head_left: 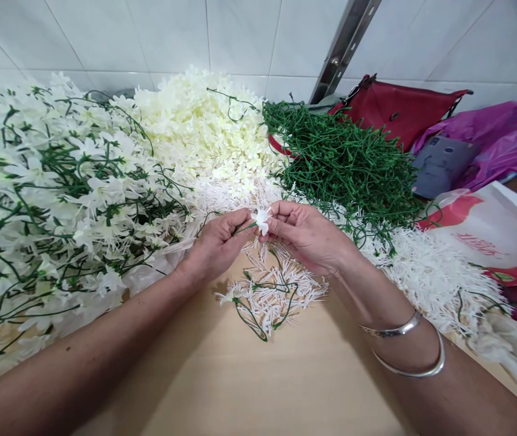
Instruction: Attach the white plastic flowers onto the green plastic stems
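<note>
Between my two hands is a small white artificial flower on a green stem. My left hand is closed round the green stem, just below the petals. With thumb and fingers my right hand pinches the white petals from the other side. Below the hands, a small heap of white stamen pieces lies on the table, with several loose green stems across it. Behind the hands rises a pile of loose cream-white petals.
Finished-looking white flowers with stems fill the left side. Bare green stems are heaped at right, beside more white stamens. A red bag, a phone, a purple plastic bag and a printed bag stand farther right. A tiled wall closes the back.
</note>
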{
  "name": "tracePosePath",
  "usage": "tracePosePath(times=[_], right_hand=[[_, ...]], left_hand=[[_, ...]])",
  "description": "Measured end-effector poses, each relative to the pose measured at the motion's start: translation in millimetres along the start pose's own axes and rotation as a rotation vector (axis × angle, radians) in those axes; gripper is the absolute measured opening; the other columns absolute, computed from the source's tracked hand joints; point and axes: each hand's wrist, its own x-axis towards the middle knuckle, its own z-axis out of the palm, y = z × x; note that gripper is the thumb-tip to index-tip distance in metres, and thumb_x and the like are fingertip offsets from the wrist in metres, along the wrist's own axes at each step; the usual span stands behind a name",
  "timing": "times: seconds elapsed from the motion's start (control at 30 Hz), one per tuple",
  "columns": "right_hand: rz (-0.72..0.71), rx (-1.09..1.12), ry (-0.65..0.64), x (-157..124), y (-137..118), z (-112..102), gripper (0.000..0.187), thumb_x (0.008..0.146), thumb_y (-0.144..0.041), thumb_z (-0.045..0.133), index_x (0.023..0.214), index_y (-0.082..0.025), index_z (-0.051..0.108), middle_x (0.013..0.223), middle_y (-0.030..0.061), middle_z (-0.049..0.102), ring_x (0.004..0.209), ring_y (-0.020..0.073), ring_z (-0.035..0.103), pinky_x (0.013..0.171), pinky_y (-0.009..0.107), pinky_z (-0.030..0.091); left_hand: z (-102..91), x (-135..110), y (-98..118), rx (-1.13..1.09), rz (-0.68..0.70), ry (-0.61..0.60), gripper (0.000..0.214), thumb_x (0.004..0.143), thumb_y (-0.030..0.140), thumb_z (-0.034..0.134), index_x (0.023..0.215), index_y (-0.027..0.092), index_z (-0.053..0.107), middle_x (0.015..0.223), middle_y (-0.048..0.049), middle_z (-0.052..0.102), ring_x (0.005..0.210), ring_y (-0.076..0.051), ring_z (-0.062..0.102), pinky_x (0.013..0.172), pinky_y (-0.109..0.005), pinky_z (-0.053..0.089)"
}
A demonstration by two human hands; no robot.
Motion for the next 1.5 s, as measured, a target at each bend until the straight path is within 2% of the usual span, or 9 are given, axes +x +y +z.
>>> tracePosePath(times=[0.2,0.47,0.57,0.63,0.77,0.9,1.03,1.27,1.5], right_hand=[[0.033,0.058,-0.002,3,0,0,0.044,0.053,-0.042,0.1,0.071,-0.018,0.068,0.069,-0.0043,0.064,0.065,0.0085,0.061,0.07,0.024,0.051],[-0.009,0.105,0.088,0,-2,-4,0.042,0.066,-0.051,0.092,0.08,-0.021,0.066,0.077,-0.0032,0.063,0.071,0.0102,0.06,0.067,0.024,0.048],[-0.107,0.016,0.132,-1,-4,-2,0.042,0.068,-0.055,0.089,0.086,-0.024,0.066,0.083,-0.0021,0.064,0.074,0.0121,0.061,0.069,0.027,0.048],[-0.262,-0.101,0.192,-1,-3,1,0.039,0.072,-0.054,0.086,0.089,-0.025,0.066,0.084,-0.0015,0.064,0.076,0.0136,0.06,0.074,0.029,0.05],[-0.516,-0.401,0.28,-2,-2,6,0.03,0.075,-0.04,0.085,0.093,-0.026,0.065,0.092,0.0005,0.065,0.084,0.0167,0.061,0.081,0.033,0.051],[-0.557,-0.588,0.252,-3,1,5,0.021,0.081,-0.03,0.078,0.099,-0.026,0.068,0.1,0.003,0.068,0.087,0.0181,0.064,0.085,0.035,0.052],[-0.618,-0.659,0.256,-3,5,5,0.005,0.086,-0.023,0.072,0.091,-0.025,0.073,0.095,0.0031,0.072,0.086,0.0184,0.065,0.084,0.035,0.053],[-0.611,-0.661,0.283,-3,9,11,0.007,0.089,-0.02,0.068,0.089,-0.023,0.075,0.091,0.0022,0.075,0.084,0.0178,0.067,0.08,0.034,0.053],[-0.641,-0.778,0.299,-7,8,17,0.012,0.093,-0.02,0.063,0.091,-0.026,0.073,0.095,0.0024,0.076,0.091,0.0201,0.068,0.089,0.038,0.052]], left_hand=[[3.8,0,-2,-0.018,-0.087,0.039,0.029,0.092,0.033,0.048,0.068,0.022,0.037,0.064,0.0054,0.034,0.061,-0.012,0.031,0.058,-0.027,0.026],[10.5,-3,-8,-0.273,-0.177,0.106,0.036,0.099,0.046,0.052,0.075,0.02,0.049,0.064,0.0037,0.04,0.058,-0.012,0.034,0.052,-0.025,0.026],[10.0,-3,-8,-0.369,-0.201,0.1,0.034,0.1,0.046,0.052,0.078,0.019,0.054,0.063,0.0047,0.038,0.055,-0.01,0.032,0.051,-0.024,0.025],[9.6,-2,-6,-0.429,-0.228,0.103,0.033,0.1,0.044,0.051,0.082,0.018,0.057,0.062,0.0061,0.036,0.053,-0.009,0.031,0.05,-0.023,0.025],[8.7,0,-2,-0.481,-0.277,0.124,0.031,0.1,0.043,0.051,0.083,0.018,0.058,0.06,0.0075,0.033,0.05,-0.008,0.028,0.049,-0.023,0.025],[8.0,0,-2,-0.451,-0.272,0.132,0.034,0.098,0.048,0.054,0.082,0.019,0.058,0.06,0.0071,0.036,0.05,-0.009,0.03,0.048,-0.023,0.026],[7.1,-2,-4,-0.371,-0.241,0.124,0.036,0.1,0.049,0.052,0.083,0.019,0.06,0.061,0.0057,0.04,0.051,-0.009,0.034,0.049,-0.023,0.027],[6.9,-3,-4,-0.342,-0.244,0.136,0.034,0.1,0.05,0.053,0.084,0.02,0.059,0.061,0.0056,0.041,0.051,-0.01,0.035,0.049,-0.023,0.029],[7.1,0,-3,-0.425,-0.249,0.119,0.03,0.101,0.044,0.052,0.083,0.02,0.054,0.058,0.0083,0.034,0.048,-0.008,0.029,0.047,-0.023,0.023]])
